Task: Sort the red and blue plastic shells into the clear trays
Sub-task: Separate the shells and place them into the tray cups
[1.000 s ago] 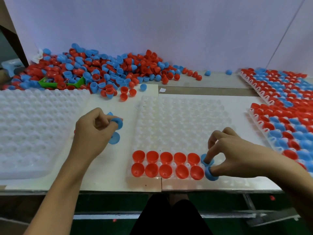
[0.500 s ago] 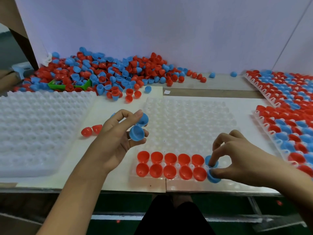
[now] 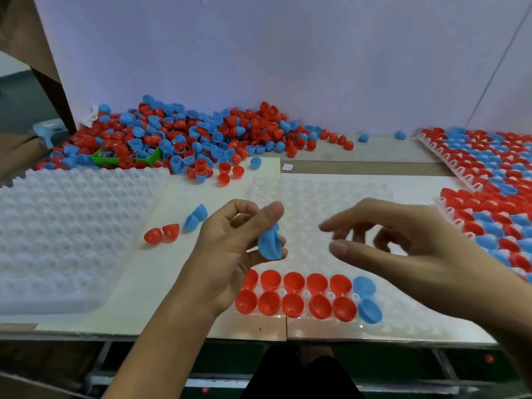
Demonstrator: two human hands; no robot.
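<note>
Pale lilac wall (image 3: 288, 53) behind white bench (image 3: 149, 283), evenly lit

Glossy smooth plastic red shells (image 3: 293, 295) fill the translucent, shiny dimpled tray (image 3: 331, 197); at nine o'clock, matt white board (image 3: 149, 272).

The centre tray (image 3: 322, 197) lies at the table's near edge, shells (image 3: 293, 295) filling its nearest two rows. A second tray (image 3: 57, 226) sits at nine o'clock, filled trays (image 3: 495, 203) at three, the loose heap (image 3: 184, 136) at eleven against the back wall. Four stray shells (image 3: 172, 228) lie between the left and centre trays.
</note>
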